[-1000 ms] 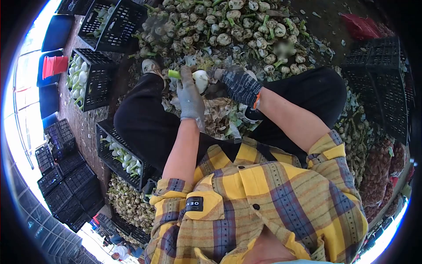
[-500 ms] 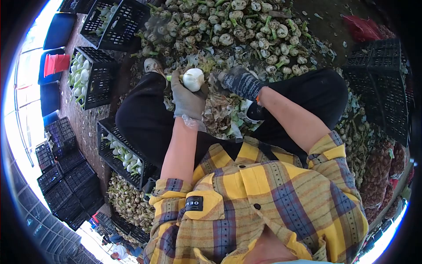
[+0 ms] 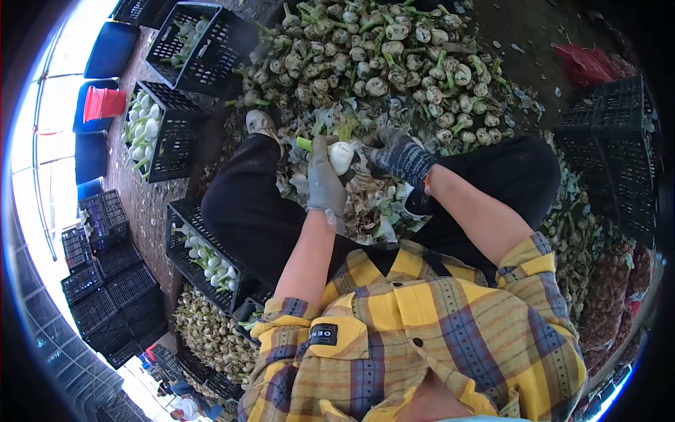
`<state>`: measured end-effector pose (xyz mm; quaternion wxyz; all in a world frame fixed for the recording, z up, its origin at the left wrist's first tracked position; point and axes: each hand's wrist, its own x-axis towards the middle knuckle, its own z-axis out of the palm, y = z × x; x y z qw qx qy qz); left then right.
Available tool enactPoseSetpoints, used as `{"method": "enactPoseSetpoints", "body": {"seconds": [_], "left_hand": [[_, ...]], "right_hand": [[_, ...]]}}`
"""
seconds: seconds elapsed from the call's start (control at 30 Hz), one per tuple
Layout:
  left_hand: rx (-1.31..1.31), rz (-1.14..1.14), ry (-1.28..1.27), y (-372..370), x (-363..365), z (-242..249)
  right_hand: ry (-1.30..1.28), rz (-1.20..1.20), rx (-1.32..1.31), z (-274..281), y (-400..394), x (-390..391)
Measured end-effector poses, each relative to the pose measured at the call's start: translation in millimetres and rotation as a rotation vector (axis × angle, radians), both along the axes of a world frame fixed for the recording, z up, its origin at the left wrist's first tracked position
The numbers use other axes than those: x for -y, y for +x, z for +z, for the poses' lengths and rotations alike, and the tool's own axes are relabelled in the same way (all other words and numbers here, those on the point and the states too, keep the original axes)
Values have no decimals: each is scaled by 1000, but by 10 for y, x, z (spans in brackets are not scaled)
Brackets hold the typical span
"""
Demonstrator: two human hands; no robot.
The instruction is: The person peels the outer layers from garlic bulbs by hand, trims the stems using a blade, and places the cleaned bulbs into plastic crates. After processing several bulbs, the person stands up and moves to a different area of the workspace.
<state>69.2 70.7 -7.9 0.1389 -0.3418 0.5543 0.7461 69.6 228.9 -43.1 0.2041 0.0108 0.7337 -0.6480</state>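
My left hand, in a light grey glove, is closed around a white garlic bulb with a short green stem that sticks out to the left. My right hand, in a dark patterned knit glove, is just right of the bulb with its fingers curled. What it grips, if anything, cannot be made out. Below both hands lies a litter of dry peeled skins and leaves between my legs. In front spreads a big heap of dirty bulbs with green stems.
Black crates of clean white bulbs stand on the left, one behind another by my knee. A red bucket and stacked crates are farther left. Tall black crates and mesh sacks line the right.
The view has shifted, so the scene sits lower and to the right. The bulb has turned in my left hand, and my right hand stays close beside it.
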Motion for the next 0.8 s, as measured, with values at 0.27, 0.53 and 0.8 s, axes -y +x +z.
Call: {"method": "enactPoseSetpoints", "body": {"seconds": [0.27, 0.53, 0.8], "left_hand": [[215, 51, 419, -486, 397, -290], [-716, 90, 516, -2002, 1764, 1618], [-183, 128, 479, -1187, 598, 620]], "right_hand": [[325, 160, -7, 98, 8, -27], [265, 21, 272, -265, -291, -113], [1010, -270, 198, -546, -965, -855]]}}
